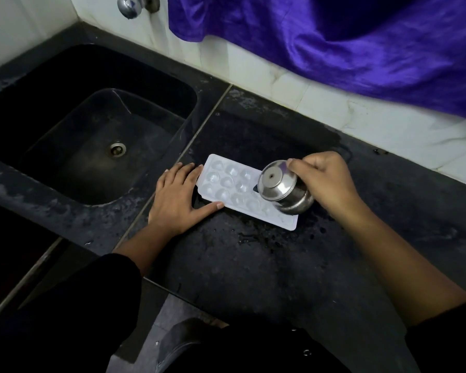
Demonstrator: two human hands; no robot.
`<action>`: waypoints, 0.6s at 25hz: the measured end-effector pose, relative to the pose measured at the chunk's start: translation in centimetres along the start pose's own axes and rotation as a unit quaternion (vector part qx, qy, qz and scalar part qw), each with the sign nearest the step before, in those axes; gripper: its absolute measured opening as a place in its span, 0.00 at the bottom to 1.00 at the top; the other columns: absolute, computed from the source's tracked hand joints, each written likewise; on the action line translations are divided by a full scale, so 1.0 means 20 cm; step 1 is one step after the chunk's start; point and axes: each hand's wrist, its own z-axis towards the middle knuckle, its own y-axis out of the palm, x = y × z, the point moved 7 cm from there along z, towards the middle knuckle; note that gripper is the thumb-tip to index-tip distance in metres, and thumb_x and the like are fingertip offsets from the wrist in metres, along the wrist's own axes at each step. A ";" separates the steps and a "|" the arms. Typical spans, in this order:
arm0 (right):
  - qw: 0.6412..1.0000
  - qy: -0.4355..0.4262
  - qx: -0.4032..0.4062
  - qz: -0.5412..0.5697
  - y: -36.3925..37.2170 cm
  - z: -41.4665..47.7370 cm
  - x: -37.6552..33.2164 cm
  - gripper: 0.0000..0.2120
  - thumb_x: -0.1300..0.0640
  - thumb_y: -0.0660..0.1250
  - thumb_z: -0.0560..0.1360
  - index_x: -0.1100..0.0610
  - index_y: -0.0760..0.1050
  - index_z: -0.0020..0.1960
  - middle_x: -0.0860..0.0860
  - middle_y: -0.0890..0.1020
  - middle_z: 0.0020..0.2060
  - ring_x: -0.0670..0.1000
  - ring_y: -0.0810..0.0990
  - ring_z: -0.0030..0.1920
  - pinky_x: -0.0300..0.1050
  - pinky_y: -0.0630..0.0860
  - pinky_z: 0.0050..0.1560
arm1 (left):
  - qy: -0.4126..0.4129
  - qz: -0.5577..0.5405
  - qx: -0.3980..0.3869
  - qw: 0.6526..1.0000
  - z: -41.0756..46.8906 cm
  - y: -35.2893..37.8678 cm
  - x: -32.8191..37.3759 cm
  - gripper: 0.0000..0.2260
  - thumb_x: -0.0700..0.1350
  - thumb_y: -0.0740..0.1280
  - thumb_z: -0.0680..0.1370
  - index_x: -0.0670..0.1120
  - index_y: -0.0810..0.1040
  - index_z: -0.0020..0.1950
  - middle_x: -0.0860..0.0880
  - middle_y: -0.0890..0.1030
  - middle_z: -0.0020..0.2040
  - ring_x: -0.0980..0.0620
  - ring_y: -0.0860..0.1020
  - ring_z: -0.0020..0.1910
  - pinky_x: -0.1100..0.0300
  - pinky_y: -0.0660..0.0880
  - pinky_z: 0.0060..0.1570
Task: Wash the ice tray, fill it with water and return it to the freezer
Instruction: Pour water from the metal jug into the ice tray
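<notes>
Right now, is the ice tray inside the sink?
No, the ice tray lies on the counter to the right of the sink.

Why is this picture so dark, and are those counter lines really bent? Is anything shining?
Head view: dim light swallows detail in the black sink and counter. The wide lens bows the counter's edges. Glare sits on the steel pot in the right hand and on the tap. The white ice tray, touched by the left hand, reads clearly.
</notes>
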 end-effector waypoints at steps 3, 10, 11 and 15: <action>0.983 0.059 0.019 0.174 -0.03 -0.04 0.06 0.22 0.58 0.70 0.80 0.64 0.69 0.31 0.47 0.65 0.21 0.46 0.62 0.24 0.37 0.64 0.28 | 0.002 0.000 0.001 1.000 0.00 0.00 0.00 0.45 0.79 0.61 0.73 0.51 0.64 0.81 0.49 0.68 0.79 0.46 0.59 0.82 0.42 0.53 0.81; 0.995 0.004 -0.052 0.089 0.06 0.01 -0.10 0.22 0.57 0.73 0.76 0.61 0.67 0.29 0.47 0.66 0.23 0.44 0.64 0.25 0.40 0.64 0.30 | -0.002 0.002 0.002 1.000 0.00 0.00 0.00 0.46 0.80 0.59 0.72 0.52 0.64 0.81 0.49 0.68 0.79 0.46 0.60 0.82 0.41 0.54 0.80; 0.998 -0.012 -0.060 0.030 0.09 0.02 -0.13 0.23 0.56 0.73 0.75 0.57 0.65 0.28 0.45 0.65 0.23 0.45 0.64 0.26 0.42 0.63 0.31 | -0.002 0.001 0.003 1.000 0.00 0.00 0.00 0.46 0.80 0.59 0.72 0.52 0.64 0.81 0.49 0.69 0.79 0.46 0.60 0.82 0.41 0.54 0.80; 0.983 -0.054 -0.069 -0.161 0.20 0.03 -0.23 0.22 0.51 0.72 0.74 0.56 0.66 0.28 0.46 0.68 0.22 0.47 0.67 0.25 0.44 0.64 0.30 | -0.003 0.006 0.004 1.000 0.00 0.00 0.00 0.47 0.80 0.58 0.72 0.51 0.65 0.81 0.49 0.69 0.79 0.46 0.59 0.82 0.42 0.54 0.81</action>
